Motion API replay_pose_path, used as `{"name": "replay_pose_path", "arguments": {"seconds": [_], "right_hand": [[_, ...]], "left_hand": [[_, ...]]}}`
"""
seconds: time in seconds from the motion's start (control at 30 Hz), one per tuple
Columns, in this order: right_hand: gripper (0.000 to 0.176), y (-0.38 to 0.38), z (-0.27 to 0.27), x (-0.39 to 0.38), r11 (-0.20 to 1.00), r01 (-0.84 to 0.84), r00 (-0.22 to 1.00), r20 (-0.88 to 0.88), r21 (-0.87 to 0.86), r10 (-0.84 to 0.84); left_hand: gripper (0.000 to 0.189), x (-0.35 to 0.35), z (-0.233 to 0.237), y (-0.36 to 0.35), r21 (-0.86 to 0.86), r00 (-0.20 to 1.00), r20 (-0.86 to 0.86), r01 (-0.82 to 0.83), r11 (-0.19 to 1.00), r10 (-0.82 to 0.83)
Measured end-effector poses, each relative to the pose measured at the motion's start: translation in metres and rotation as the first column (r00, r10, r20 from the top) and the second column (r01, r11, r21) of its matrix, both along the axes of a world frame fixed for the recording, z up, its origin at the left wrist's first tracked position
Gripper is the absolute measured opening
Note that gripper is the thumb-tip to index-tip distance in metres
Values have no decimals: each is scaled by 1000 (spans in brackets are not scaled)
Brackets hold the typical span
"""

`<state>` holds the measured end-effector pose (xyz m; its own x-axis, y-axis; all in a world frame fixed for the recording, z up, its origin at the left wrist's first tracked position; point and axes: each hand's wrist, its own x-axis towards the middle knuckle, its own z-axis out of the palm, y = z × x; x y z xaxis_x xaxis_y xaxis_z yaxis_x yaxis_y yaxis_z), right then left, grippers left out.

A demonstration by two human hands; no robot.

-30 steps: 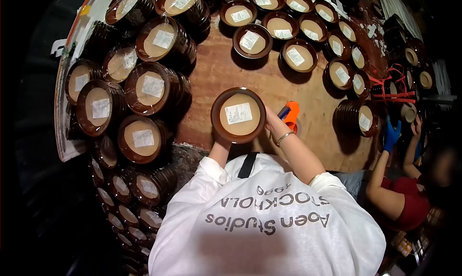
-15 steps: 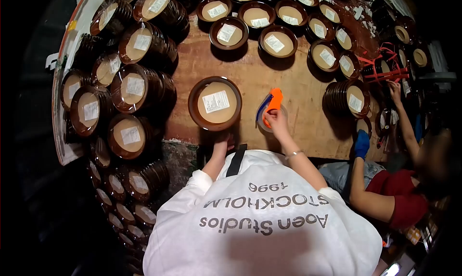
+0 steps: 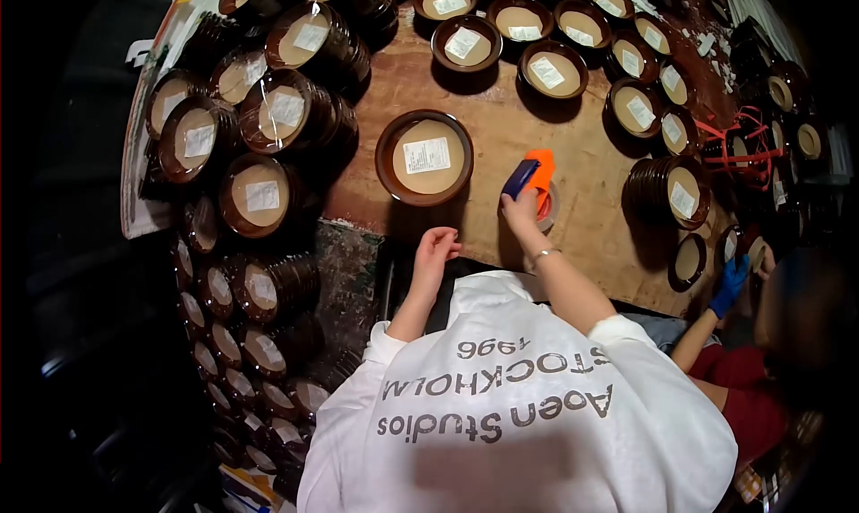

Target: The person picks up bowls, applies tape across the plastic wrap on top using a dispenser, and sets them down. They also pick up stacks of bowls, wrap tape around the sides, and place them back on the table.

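Observation:
My right hand (image 3: 523, 213) is closed around an orange and blue tape dispenser (image 3: 537, 175); a roll of tape shows at its right side. The dispenser is over the wooden table, near its front edge. My left hand (image 3: 436, 250) is at the table's front edge, apart from the dispenser, with its fingers curled in toward the thumb; whether anything small is between them I cannot make out. Just beyond it stands a brown-rimmed bowl (image 3: 424, 158) with a beige inside and a white printed label. Whether more bowls are stacked under it is hidden.
Wrapped stacks of labelled bowls (image 3: 284, 110) crowd the left side, with more below. Several bowls (image 3: 552, 71) stand along the back of the wooden table (image 3: 488, 123). At right are a bowl stack on its side (image 3: 684, 191), red strapping (image 3: 738, 150) and a co-worker's blue-gloved hand (image 3: 731, 285).
My left hand has come out from below the bowl, back toward me. My right hand has turned the tape dispenser. The view has shifted, and the co-worker's gloved hand has moved away to the right.

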<state>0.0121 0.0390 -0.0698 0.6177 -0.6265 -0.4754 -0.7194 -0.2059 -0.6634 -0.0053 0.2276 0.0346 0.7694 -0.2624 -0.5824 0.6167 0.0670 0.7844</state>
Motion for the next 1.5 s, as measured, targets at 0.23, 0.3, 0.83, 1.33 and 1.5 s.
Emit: {"name": "replay_pose_path", "arguments": {"seconds": [0.23,0.3,0.83,1.33,1.5], "right_hand": [[30,-25,127,-33,438,-186,860,362,880,-360],[36,-11,149,-37,339,-287,827,410,896,-384],[71,1,221,-13,137,-636,714,647,759,-268],[93,9,266,-6,-99,-703,710,702,704,-50],[92,33,268,4,-117,-743,667,744,659,-50]], "left_hand": [[46,21,38,-40,430,506,671,332,840,-543],[45,28,69,-42,333,543,682,367,869,-491],[36,32,166,-8,461,-130,881,27,887,-454],[52,54,237,38,236,291,909,230,944,-298],[47,62,229,43,249,291,906,224,942,-309]]}}
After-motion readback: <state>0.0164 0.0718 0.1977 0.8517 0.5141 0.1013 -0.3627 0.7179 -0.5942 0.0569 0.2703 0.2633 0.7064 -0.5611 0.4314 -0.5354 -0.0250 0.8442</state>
